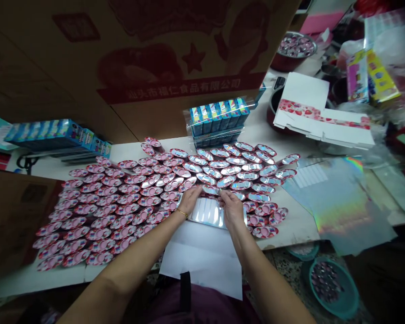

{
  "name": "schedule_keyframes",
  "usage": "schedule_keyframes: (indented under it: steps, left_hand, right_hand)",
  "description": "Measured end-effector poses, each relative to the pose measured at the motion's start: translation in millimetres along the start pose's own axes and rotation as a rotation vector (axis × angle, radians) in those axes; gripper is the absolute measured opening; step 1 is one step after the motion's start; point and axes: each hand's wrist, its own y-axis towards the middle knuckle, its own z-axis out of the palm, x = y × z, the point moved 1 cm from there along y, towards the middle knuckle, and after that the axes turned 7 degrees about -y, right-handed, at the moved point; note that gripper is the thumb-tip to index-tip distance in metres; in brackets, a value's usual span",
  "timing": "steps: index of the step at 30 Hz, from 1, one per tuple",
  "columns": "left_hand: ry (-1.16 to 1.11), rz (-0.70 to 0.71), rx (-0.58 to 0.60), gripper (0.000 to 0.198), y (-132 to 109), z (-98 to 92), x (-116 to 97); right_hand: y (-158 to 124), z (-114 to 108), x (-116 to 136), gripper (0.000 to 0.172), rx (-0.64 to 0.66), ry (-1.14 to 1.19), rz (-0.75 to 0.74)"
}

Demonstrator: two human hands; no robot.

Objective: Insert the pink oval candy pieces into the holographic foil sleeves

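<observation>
Fingers (196, 191) flank one container (210, 191) amid crowding pink containers (128, 199).

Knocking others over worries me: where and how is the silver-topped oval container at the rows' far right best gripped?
Take the silver-topped oval container by its long sides, probably just under the top edge, coming from above on the right. Its oval is narrower across than along, and other containers stand to its left and on its near side, none to its right.
</observation>
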Motion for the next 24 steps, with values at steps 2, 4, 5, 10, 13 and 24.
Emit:
schedule_keyframes:
  steps: [2,4,5,10,13,24]
  left_hand:
    - [0.040,-0.040,-0.074,0.033,4,4.3,0]
    - [0.100,-0.057,-0.149,0.029,9,8.4,0]
    - [0.137,-0.050,-0.191,0.027,11,10.0,0]
    - [0.431,0.032,-0.337,0.016,10,17.5,-3]
    - [0.548,0.018,-0.384,0.017,7,23.8,-3]
    - [0.630,-0.038,-0.422,0.015,9,32.0,-5]
  right_hand:
    - [0,1,-5,0.030,-0.047,-0.032,-0.029]
    - [2,3,-10,0.031,-0.107,-0.103,-0.107]
    - [3,5,-13,0.031,-0.146,-0.158,-0.164]
    - [8,13,-22,0.025,-0.369,-0.625,-0.503]
    - [9,14,-26,0.021,-0.433,-0.834,-0.573]
    - [12,10,-19,0.019,-0.374,-1.098,-0.677]
